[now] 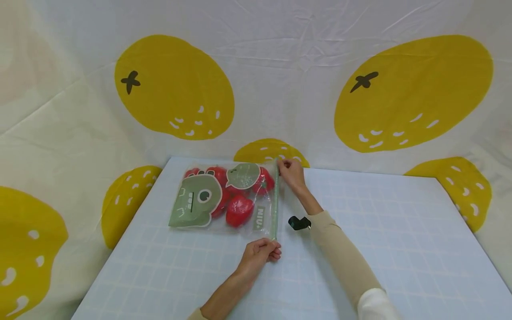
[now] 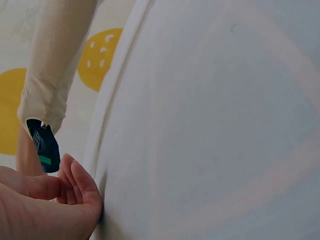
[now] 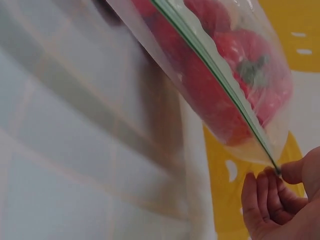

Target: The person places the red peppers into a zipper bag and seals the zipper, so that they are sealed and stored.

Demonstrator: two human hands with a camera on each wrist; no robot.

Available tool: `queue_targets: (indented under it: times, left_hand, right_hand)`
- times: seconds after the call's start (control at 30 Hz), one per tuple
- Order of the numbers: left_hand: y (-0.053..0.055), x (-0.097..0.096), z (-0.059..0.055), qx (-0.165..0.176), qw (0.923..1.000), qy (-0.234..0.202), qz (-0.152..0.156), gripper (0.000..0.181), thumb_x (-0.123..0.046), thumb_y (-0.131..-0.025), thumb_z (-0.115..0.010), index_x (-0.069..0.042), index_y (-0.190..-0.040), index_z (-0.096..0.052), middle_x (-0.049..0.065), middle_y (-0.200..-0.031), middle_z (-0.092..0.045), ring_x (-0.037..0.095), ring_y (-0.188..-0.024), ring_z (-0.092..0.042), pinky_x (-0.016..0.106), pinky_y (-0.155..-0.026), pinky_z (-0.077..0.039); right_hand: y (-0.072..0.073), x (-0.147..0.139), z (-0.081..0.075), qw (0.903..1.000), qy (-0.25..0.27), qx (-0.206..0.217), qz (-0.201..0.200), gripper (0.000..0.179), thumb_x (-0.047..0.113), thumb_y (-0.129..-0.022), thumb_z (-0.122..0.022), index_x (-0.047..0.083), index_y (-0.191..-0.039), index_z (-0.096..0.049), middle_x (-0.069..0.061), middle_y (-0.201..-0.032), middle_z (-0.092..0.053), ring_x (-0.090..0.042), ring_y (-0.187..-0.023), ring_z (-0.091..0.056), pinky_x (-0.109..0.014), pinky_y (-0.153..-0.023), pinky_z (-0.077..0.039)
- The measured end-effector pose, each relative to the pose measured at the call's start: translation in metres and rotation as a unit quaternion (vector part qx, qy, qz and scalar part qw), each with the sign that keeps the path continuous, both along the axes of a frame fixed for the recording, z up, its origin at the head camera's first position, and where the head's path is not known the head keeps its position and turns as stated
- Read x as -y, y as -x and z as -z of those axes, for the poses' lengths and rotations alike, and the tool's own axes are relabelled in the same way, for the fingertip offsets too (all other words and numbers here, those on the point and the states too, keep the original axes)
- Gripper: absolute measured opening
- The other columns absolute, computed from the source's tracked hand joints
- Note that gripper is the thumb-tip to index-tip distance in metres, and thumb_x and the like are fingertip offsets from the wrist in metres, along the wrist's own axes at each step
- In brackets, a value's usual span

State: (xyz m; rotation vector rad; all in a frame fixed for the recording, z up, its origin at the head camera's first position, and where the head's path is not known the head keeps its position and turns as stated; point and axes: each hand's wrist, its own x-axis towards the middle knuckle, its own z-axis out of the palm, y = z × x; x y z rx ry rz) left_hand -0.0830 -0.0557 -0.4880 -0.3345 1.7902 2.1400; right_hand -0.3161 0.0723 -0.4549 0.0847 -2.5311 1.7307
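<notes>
A clear zip bag (image 1: 262,218) with a green one-eyed monster print lies on the table, its green zip strip (image 1: 274,200) facing right. Inside are several red bell peppers (image 3: 235,65), one showing a green stem in the right wrist view. My right hand (image 1: 293,174) pinches the far end of the zip strip between thumb and fingers, as the right wrist view also shows. At the near end my left hand (image 1: 258,255) grips the bag's corner with curled fingers. The left wrist view shows that hand (image 2: 55,200) but not the bag.
A small black device (image 1: 299,222) is at the right sleeve's cuff, above the table. The pale blue checked tabletop (image 1: 380,231) extends right of the bag. Behind stands a white cloth (image 1: 280,89) printed with yellow fruit.
</notes>
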Motion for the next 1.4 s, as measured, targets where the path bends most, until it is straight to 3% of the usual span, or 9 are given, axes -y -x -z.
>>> queue_targets:
  times: [0.47,0.57,0.7,0.83,1.07,1.23,1.4]
  left_hand:
    - [0.000,-0.004,0.002,0.004,0.9999,0.007,0.009,0.027,-0.017,-0.104,-0.062,0.007,-0.113,-0.067,0.008,-0.095,-0.072,0.014,-0.083,-0.067,0.026,-0.084,-0.059]
    - [0.000,-0.004,0.002,0.000,0.9999,0.006,0.009,0.027,-0.017,-0.104,-0.062,0.008,-0.113,-0.067,0.008,-0.095,-0.072,0.014,-0.083,-0.068,0.027,-0.084,-0.059]
    - [0.002,-0.004,-0.002,0.000,0.9996,0.024,0.014,0.026,-0.019,-0.103,-0.063,0.005,-0.111,-0.069,0.007,-0.095,-0.072,0.014,-0.082,-0.068,0.027,-0.083,-0.060]
    - [0.005,-0.004,-0.005,0.009,0.9985,0.050,0.017,0.028,-0.022,-0.103,-0.064,0.004,-0.109,-0.071,0.006,-0.091,-0.072,0.013,-0.078,-0.068,0.027,-0.078,-0.060]
    - [0.005,-0.002,-0.009,-0.006,0.9979,0.059,0.025,0.033,-0.024,-0.104,-0.063,0.007,-0.103,-0.073,0.004,-0.080,-0.070,0.010,-0.069,-0.066,0.023,-0.070,-0.059]
    - [0.005,0.001,-0.011,-0.018,0.9974,0.064,0.028,0.034,-0.023,-0.104,-0.063,0.008,-0.095,-0.073,0.001,-0.072,-0.066,0.009,-0.061,-0.060,0.019,-0.060,-0.054]
    - [0.009,0.007,-0.018,-0.039,0.9957,0.082,0.020,0.035,-0.021,-0.103,-0.062,0.010,-0.093,-0.071,-0.001,-0.068,-0.061,0.009,-0.057,-0.054,0.019,-0.053,-0.050]
  right_hand:
    - [0.007,-0.008,0.000,0.9997,-0.009,0.022,0.006,0.034,0.025,-0.105,-0.059,-0.007,-0.109,-0.071,-0.014,-0.090,-0.067,-0.018,-0.073,-0.062,-0.018,-0.063,-0.051]
    - [0.007,-0.009,0.002,0.9996,0.008,0.024,-0.007,0.035,0.022,-0.105,-0.058,-0.010,-0.111,-0.070,-0.017,-0.093,-0.068,-0.015,-0.070,-0.063,-0.029,-0.072,-0.060]
    - [0.005,-0.011,0.002,0.9987,0.022,0.038,-0.027,0.034,0.018,-0.105,-0.056,-0.012,-0.115,-0.068,-0.021,-0.098,-0.069,-0.012,-0.066,-0.063,-0.042,-0.079,-0.062]
    - [0.001,-0.016,0.002,0.9971,0.018,0.061,-0.042,0.035,0.018,-0.105,-0.056,-0.012,-0.120,-0.066,-0.022,-0.105,-0.068,-0.014,-0.069,-0.064,-0.036,-0.079,-0.062]
    - [-0.004,-0.024,0.003,0.9960,0.013,0.073,-0.049,0.038,0.017,-0.105,-0.057,-0.012,-0.129,-0.060,-0.025,-0.114,-0.066,-0.022,-0.080,-0.070,-0.041,-0.086,-0.061]
    - [-0.012,-0.030,0.003,0.9974,0.017,0.055,-0.045,0.031,0.015,-0.102,-0.061,-0.010,-0.119,-0.063,-0.020,-0.104,-0.066,-0.027,-0.082,-0.071,-0.038,-0.081,-0.062]
    - [-0.019,-0.034,0.002,0.9985,0.028,0.018,-0.045,0.020,0.011,-0.095,-0.067,-0.006,-0.104,-0.064,-0.012,-0.089,-0.067,-0.018,-0.071,-0.069,-0.027,-0.068,-0.061]
